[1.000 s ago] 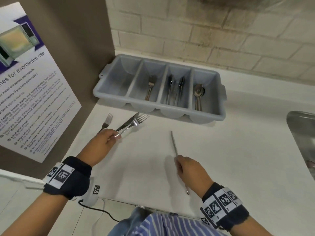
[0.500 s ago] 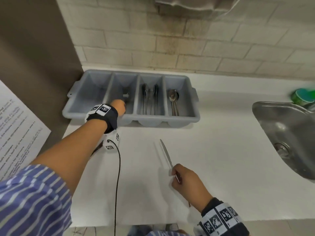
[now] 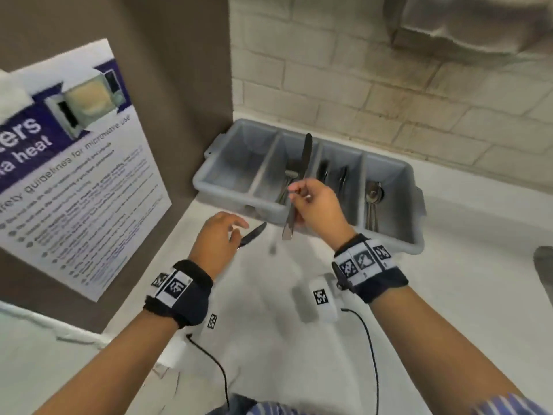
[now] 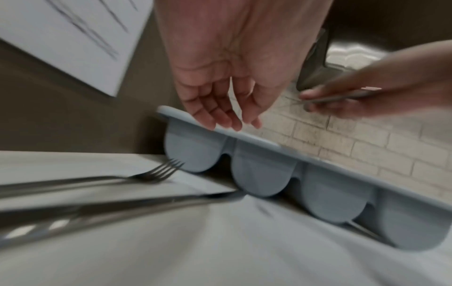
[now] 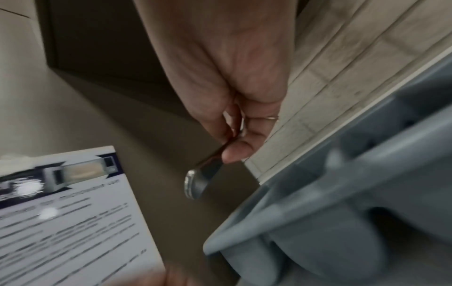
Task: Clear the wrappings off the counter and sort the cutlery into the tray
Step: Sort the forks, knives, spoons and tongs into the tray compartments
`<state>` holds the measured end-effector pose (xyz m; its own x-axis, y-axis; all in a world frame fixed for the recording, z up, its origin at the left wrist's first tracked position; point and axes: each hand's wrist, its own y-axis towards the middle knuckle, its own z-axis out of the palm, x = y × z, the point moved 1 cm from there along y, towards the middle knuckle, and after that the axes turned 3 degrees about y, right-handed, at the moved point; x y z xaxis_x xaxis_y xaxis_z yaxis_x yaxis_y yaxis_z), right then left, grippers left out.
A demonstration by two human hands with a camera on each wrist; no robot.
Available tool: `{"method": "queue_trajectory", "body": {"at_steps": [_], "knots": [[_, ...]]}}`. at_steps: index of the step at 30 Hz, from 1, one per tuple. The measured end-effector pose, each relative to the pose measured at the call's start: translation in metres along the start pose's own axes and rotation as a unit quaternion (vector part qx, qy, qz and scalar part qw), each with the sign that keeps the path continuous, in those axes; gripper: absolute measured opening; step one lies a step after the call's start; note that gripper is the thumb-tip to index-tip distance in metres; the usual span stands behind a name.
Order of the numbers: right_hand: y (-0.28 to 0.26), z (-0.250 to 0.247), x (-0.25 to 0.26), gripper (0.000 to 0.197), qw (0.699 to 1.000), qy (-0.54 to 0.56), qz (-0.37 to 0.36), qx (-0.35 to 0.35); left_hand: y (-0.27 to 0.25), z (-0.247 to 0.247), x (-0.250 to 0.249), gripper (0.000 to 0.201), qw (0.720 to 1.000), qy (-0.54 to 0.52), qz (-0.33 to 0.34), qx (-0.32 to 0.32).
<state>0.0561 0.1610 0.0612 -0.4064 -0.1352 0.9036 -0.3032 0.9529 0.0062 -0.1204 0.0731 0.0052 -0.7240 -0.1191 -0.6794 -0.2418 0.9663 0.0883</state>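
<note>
Grey tray (image 3: 398, 235), silver knife (image 3: 303, 163), white counter (image 3: 449, 295), blue-striped sleeve (image 3: 508, 405) (prob. shirt), b/w wristbands (image 3: 368, 265)

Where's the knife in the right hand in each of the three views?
Head: the held knife stands near upright at centre, pinched by the right hand in front of the tray.
Left wrist: far right, a blurred sliver of it in that hand, above the tray.
Right wrist: centre, one rounded end sticks out below the fingertips, left of the tray.
Shared landmark: the grey tray.
</note>
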Motion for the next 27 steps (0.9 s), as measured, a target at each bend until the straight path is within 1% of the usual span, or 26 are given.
{"method": "queue_trajectory", "body": {"at_steps": [2, 4, 5, 6, 7, 8, 9, 10, 11, 13, 14, 15, 16, 18, 19, 21, 22, 24, 25, 27], "knots": [[0.052, 0.024, 0.016, 0.015, 1.000, -0.015, 0.000, 0.022, -0.025, 0.004, 0.026, 0.023, 0.999, 0.014, -0.034, 0.029], [0.096, 0.050, 0.029, 0.034, 0.996, -0.058, 0.016, 0.061, -0.041, 0.011, 0.046, 0.026, 0.997, 0.038, -0.045, 0.048], [0.116, 0.062, 0.034, 0.036, 0.991, -0.105, 0.019, 0.086, -0.045, 0.014, 0.053, 0.029, 0.996, 0.054, -0.047, 0.056], [0.131, 0.072, 0.036, 0.033, 0.980, -0.165, 0.023, 0.106, -0.048, 0.017, 0.059, 0.033, 0.994, 0.070, -0.050, 0.066], [0.141, 0.084, 0.041, 0.031, 0.961, -0.240, 0.021, 0.132, -0.049, 0.019, 0.063, 0.037, 0.992, 0.079, -0.057, 0.075], [0.146, 0.094, 0.043, 0.032, 0.943, -0.292, 0.018, 0.157, -0.050, 0.020, 0.064, 0.041, 0.991, 0.079, -0.070, 0.083], [0.154, 0.102, 0.041, 0.033, 0.927, -0.330, 0.032, 0.178, -0.049, 0.021, 0.064, 0.043, 0.990, 0.078, -0.079, 0.083], [0.166, 0.112, 0.032, 0.032, 0.911, -0.362, 0.041, 0.193, -0.048, 0.021, 0.064, 0.044, 0.990, 0.082, -0.084, 0.080], [0.181, 0.122, 0.018, 0.028, 0.887, -0.407, 0.040, 0.215, -0.046, 0.020, 0.063, 0.043, 0.989, 0.090, -0.086, 0.075], [0.223, 0.145, -0.027, 0.020, 0.869, -0.438, 0.028, 0.229, -0.039, 0.018, 0.060, 0.040, 0.987, 0.110, -0.093, 0.074], [0.229, 0.152, -0.037, 0.017, 0.868, -0.438, 0.030, 0.233, -0.035, 0.017, 0.059, 0.037, 0.984, 0.122, -0.100, 0.078], [0.224, 0.155, -0.040, 0.013, 0.868, -0.434, 0.032, 0.237, -0.031, 0.016, 0.059, 0.034, 0.981, 0.137, -0.107, 0.085], [0.207, 0.156, -0.034, 0.015, 0.886, -0.404, 0.022, 0.227, -0.028, 0.015, 0.059, 0.030, 0.977, 0.154, -0.114, 0.094], [0.170, 0.151, -0.008, 0.028, 0.911, -0.355, -0.004, 0.207, -0.023, 0.015, 0.061, 0.025, 0.970, 0.178, -0.119, 0.116], [0.160, 0.148, -0.001, 0.031, 0.924, -0.331, -0.018, 0.191, -0.021, 0.015, 0.062, 0.023, 0.968, 0.184, -0.120, 0.124], [0.143, 0.132, 0.009, 0.029, 0.951, -0.260, -0.037, 0.166, -0.019, 0.016, 0.062, 0.022, 0.965, 0.186, -0.118, 0.142], [0.134, 0.122, 0.011, 0.027, 0.963, -0.215, -0.041, 0.157, -0.019, 0.015, 0.062, 0.022, 0.964, 0.187, -0.114, 0.150], [0.104, 0.089, 0.013, 0.023, 0.978, -0.155, -0.069, 0.119, -0.021, 0.012, 0.062, 0.022, 0.963, 0.187, -0.097, 0.170], [0.085, 0.069, 0.009, 0.019, 0.983, -0.133, -0.089, 0.095, -0.023, 0.007, 0.061, 0.022, 0.962, 0.184, -0.087, 0.182], [0.038, 0.029, -0.002, 0.010, 0.983, -0.123, -0.112, 0.080, -0.031, -0.007, 0.059, 0.026, 0.964, 0.145, -0.072, 0.212]]}}
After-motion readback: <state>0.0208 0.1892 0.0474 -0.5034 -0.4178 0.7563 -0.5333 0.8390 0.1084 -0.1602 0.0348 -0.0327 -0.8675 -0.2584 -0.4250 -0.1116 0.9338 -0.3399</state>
